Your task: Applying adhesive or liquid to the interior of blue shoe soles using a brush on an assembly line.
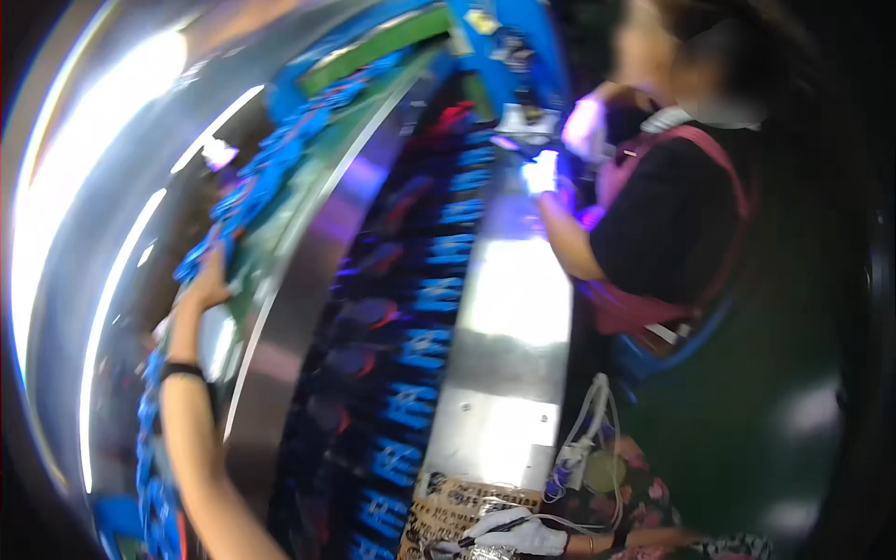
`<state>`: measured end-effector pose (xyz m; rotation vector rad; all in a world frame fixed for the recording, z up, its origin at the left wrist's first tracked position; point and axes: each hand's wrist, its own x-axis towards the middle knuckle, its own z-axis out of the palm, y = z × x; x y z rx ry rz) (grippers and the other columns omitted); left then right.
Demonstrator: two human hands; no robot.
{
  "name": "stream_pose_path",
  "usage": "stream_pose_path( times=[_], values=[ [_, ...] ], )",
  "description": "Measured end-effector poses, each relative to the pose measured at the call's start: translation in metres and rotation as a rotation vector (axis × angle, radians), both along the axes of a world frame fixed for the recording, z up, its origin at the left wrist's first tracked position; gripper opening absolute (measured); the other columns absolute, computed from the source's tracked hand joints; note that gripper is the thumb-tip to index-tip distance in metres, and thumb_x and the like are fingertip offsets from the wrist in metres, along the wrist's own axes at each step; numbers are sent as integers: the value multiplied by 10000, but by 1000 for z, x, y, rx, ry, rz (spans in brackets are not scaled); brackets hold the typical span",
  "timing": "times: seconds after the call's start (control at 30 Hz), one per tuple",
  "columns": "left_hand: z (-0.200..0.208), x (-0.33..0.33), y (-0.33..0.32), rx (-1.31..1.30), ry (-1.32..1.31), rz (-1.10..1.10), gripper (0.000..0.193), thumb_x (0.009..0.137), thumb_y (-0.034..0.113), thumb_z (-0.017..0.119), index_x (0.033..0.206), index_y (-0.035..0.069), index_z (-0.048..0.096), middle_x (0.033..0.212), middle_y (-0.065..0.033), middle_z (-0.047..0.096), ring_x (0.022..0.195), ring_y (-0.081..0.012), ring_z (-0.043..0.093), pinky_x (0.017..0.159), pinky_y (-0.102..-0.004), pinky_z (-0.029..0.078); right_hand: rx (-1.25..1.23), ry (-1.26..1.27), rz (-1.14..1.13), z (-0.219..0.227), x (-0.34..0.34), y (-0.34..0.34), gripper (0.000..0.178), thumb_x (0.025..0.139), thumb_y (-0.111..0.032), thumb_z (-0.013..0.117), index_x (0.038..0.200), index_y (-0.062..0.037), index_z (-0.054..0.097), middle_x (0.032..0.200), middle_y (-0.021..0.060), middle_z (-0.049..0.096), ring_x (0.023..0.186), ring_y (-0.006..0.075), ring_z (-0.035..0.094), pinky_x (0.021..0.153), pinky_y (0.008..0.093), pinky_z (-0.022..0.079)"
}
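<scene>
My left hand point(210, 275), bare with a black band at the wrist, reaches up the left side to a long row of bunched blue pieces point(271, 168), seemingly cables or straps. It touches the row at its near edge. The thumb stands out to the right; the fingers are blurred and partly hidden against the blue, so their grip does not show. Beside the hand runs a green surface point(303, 182) with a pale metal edge. My right hand is out of the picture.
A dark conveyor with blue holders point(425, 345) runs lengthwise beside a shiny metal ledge point(509, 359). At right, a co-worker in a red apron point(644, 187) works under violet light. Another person's gloved hand point(518, 532) holds a thin dark tool over printed cardboard point(467, 499); white cables point(597, 411) hang nearby.
</scene>
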<state>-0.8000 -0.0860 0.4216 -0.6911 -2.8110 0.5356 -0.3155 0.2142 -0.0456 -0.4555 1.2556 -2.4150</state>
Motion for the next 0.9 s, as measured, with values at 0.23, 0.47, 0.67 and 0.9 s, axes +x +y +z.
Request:
stream_pose_path(
  times=[0.23,0.47,0.67,0.9],
  values=[
    [0,2,50,-26,109,399,1220,657,-61,722,1612,41,-30,1590,-324,269,1399,-451,432,1129,-454,421,48,-119,-118,3,7,18,233,919,-88,718,1141,-22,741,1105,61,740,1003,131,679,905,276,538],
    [15,30,41,121,75,324,642,777,452,794,1152,-54,672,1069,-265,715,988,-405,706,896,-450,557,9,-101,-110,7,6,1,237,915,-104,729,1141,-34,750,1101,57,749,1022,121,677,931,265,525],
    [32,87,50,174,28,314,536,732,325,835,1058,-62,658,949,-227,722,803,-322,736,675,-420,588,64,-41,-81,35,5,1,252,898,-119,757,1139,-45,758,1087,57,759,1018,113,676,937,258,522],
    [37,168,47,443,8,289,364,752,98,830,911,-1,518,736,-140,636,562,-212,674,453,-340,519,-28,-155,-102,21,4,-4,228,907,-153,763,1110,-49,770,1028,7,758,922,55,658,847,203,517]
  ],
)
